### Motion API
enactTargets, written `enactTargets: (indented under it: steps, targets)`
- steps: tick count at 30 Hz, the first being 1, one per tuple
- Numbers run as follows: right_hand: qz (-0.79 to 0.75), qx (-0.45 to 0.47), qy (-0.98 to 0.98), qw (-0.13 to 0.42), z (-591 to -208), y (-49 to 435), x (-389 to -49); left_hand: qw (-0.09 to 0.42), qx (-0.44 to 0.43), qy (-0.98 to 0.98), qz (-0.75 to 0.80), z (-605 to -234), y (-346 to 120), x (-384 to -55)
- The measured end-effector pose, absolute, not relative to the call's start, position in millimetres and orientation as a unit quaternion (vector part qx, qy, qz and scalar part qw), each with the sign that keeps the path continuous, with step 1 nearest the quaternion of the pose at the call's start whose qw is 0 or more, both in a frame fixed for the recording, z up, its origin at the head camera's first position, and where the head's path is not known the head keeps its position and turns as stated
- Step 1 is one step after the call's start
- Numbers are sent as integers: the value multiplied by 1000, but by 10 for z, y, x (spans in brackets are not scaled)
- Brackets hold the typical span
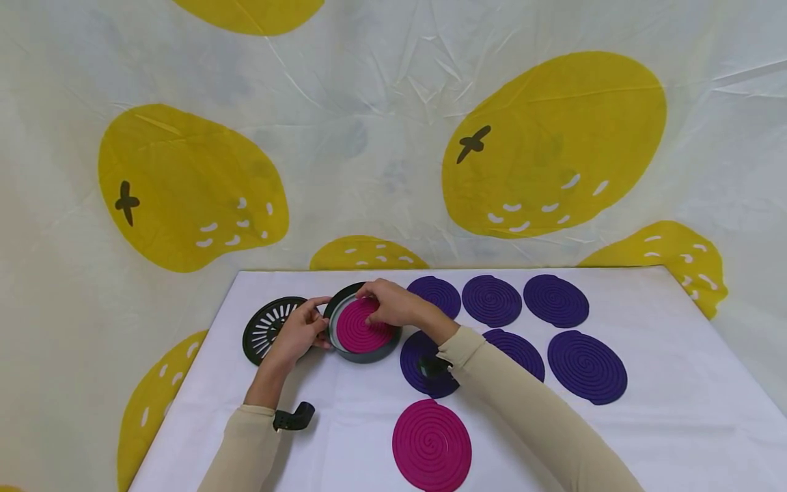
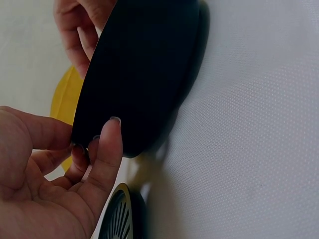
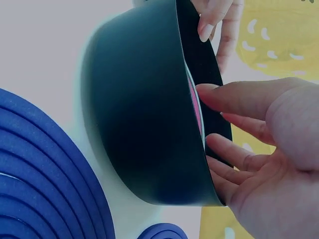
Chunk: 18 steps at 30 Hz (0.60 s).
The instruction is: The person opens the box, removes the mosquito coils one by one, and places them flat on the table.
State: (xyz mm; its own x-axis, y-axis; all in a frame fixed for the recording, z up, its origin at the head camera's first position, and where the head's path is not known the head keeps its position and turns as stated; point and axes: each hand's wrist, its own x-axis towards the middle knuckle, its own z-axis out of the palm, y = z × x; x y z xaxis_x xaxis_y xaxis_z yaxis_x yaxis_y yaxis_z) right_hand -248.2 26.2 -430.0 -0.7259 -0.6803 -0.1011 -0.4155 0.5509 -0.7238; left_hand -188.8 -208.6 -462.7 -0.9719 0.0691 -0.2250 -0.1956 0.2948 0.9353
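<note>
My left hand [image 1: 301, 331] pinches the left rim of a round black container [image 1: 369, 357] between thumb and fingers. In the left wrist view, the container's dark outer side [image 2: 139, 74] tilts above the white cloth. A pink spiral mat [image 1: 356, 331] lies inside it, within a pale grey inner ring. Over the far side of the opening, my right hand [image 1: 393, 304] reaches in with fingertips on the pink mat. Thumb [image 3: 209, 94] and fingers stand apart at the opening in the right wrist view. Only a sliver of the pink mat [image 3: 195, 104] shows there.
A black slotted lid [image 1: 258, 335] lies left of the container, partly under my left hand. Several purple spiral mats [image 1: 492, 301] lie in two rows on the right. Another pink spiral mat [image 1: 432, 444] lies near the front. A lemon-print curtain [image 1: 369, 137] hangs behind the table.
</note>
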Motion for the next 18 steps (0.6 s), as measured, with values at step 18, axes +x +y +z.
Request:
enactTargets:
  steps: [18]
  targets:
    - [-381,-310,855,166,-4301,353,-2501,104,-39,794,598,-4632,-2082,-1871]
